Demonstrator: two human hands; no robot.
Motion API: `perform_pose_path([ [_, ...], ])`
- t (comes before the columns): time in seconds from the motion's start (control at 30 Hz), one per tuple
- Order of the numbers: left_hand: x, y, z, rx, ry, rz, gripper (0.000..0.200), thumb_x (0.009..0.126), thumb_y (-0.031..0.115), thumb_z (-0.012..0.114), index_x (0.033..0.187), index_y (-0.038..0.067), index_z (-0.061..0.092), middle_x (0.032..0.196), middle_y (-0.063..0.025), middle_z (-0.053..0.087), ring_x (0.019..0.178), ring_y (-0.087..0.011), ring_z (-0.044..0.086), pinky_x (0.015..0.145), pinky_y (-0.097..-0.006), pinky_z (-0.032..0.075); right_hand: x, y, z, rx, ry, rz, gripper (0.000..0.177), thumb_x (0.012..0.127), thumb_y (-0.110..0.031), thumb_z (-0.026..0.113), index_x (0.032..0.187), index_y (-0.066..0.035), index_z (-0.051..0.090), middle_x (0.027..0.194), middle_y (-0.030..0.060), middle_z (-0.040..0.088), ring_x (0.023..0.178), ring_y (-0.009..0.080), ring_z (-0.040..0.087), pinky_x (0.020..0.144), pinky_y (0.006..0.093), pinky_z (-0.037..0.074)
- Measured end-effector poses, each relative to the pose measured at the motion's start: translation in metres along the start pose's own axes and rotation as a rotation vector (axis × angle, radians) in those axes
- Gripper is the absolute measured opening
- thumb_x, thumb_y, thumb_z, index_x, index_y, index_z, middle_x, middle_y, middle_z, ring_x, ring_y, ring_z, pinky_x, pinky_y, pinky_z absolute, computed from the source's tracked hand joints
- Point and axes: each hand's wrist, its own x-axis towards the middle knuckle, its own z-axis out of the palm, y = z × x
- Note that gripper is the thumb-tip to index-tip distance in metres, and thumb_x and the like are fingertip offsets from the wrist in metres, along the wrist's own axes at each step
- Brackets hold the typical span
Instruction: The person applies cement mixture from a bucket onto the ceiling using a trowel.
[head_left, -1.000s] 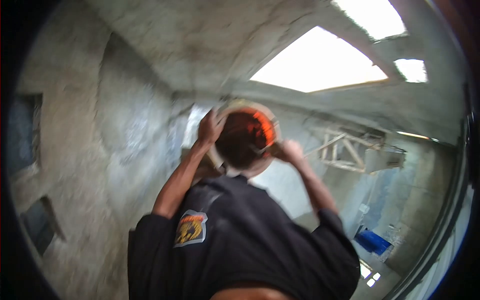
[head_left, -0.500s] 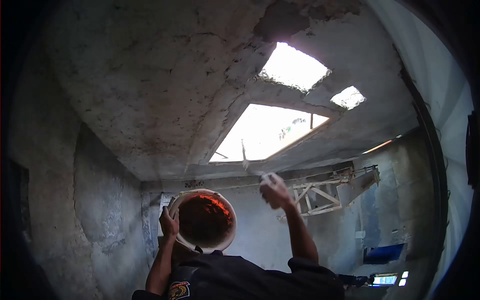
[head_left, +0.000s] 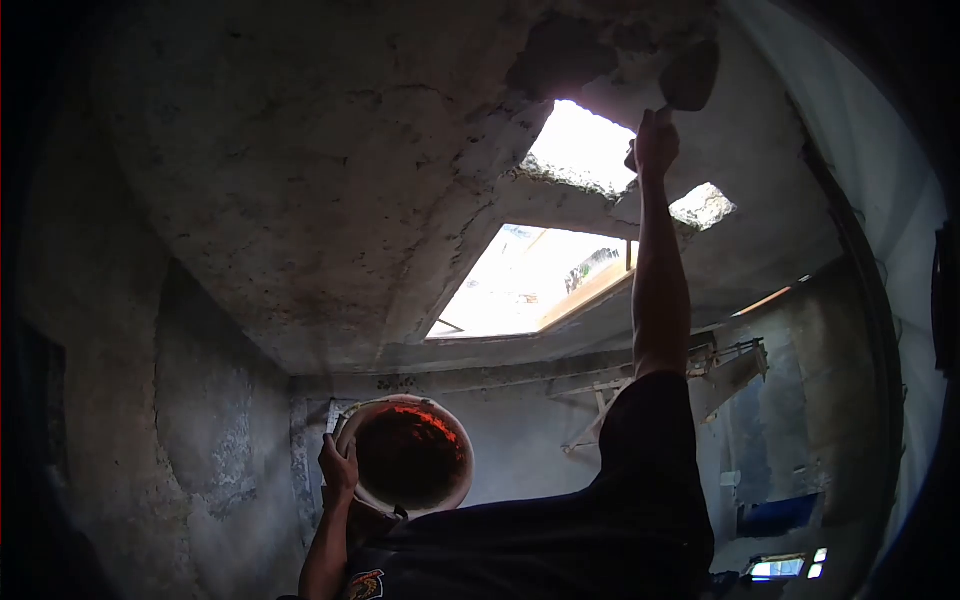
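Observation:
My left hand is wrapped round the left side of a round bucket, tilted so that its dark inside and an orange-red patch near the upper rim show. My right hand is raised on a stretched arm, closed on the handle of a trowel. The trowel's blade lies up against or close under the ceiling, beside a dark patch; whether it touches cannot be told.
The grey ceiling has bright openings, the largest in the middle. A wooden frame stands out behind my right arm. Pale sheeting hangs at the right. A blue panel is low on the right.
My right hand has gone up and to the right with the trowel, from in front of the large opening to the upper ceiling. My left hand and the bucket have barely shifted.

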Motion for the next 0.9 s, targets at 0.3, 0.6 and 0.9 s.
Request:
perform_pose_path([
  [0.3,-0.001,-0.004,-0.004,0.072,-0.043,-0.074,0.048,0.079,0.027,0.059,0.106,-0.011,0.045,0.093,-0.03,0.054,0.088,-0.0432,0.053,0.076,-0.0442,0.042,0.039,-0.004,0.027,0.115,0.002,0.188,0.055,0.079,-0.048,0.047,0.092,0.005,0.051,0.084,0.0246,0.056,0.082,0.0361,0.058,0.073,0.0441,0.045],
  [0.6,-0.004,-0.02,0.004,0.079,-0.081,-0.104,0.054,0.08,0.028,0.059,0.111,-0.012,0.043,0.097,-0.0307,0.054,0.091,-0.0428,0.053,0.078,-0.0433,0.042,0.052,0.001,0.036,0.39,-0.152,0.375,0.054,0.077,-0.048,0.048,0.082,0.005,0.057,0.083,0.0243,0.059,0.08,0.0364,0.059,0.073,0.0447,0.045],
  [0.9,-0.003,-0.019,0.004,0.084,-0.024,-0.075,0.053,0.079,0.028,0.059,0.111,-0.012,0.043,0.096,-0.0305,0.054,0.09,-0.0431,0.053,0.078,-0.0435,0.042,0.051,0.0,0.045,0.411,-0.105,0.402,0.054,0.076,-0.047,0.049,0.081,0.006,0.057,0.08,0.025,0.059,0.078,0.0368,0.059,0.072,0.0458,0.044],
])
